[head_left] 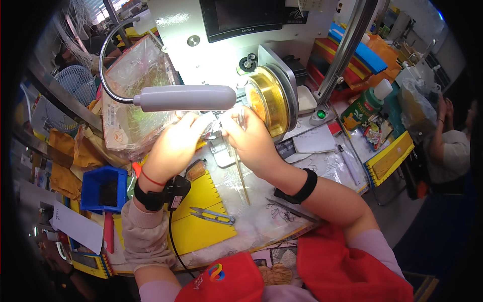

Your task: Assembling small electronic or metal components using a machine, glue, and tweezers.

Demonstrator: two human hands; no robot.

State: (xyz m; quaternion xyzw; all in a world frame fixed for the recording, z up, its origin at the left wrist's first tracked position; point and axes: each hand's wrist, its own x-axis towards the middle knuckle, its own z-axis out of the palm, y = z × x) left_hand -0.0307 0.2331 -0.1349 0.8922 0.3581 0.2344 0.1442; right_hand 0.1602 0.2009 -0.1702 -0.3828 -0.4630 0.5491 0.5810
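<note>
My left hand (173, 141) reaches up to a white bench machine (176, 25), its fingers pinched together beneath the lamp head. Beside it my right hand (247, 138) is also closed, its fingertips close to the left ones at a small metal part. Glare and the fingers hide what either hand grips. A thin tan stick (240, 176) slants down from under my right hand; whether that hand holds it I cannot tell. Just right of my right hand stands a yellow transparent spool (269, 100) on the machine.
A grey lamp (186, 98) hangs just above my hands. Thread snips (212, 216) lie on a yellow board (201, 236). Left are a blue bin (104, 173) and a plastic-lined box (113, 121). Right are a pen (348, 163) and a green bottle (359, 110); another person (448, 146) sits beyond.
</note>
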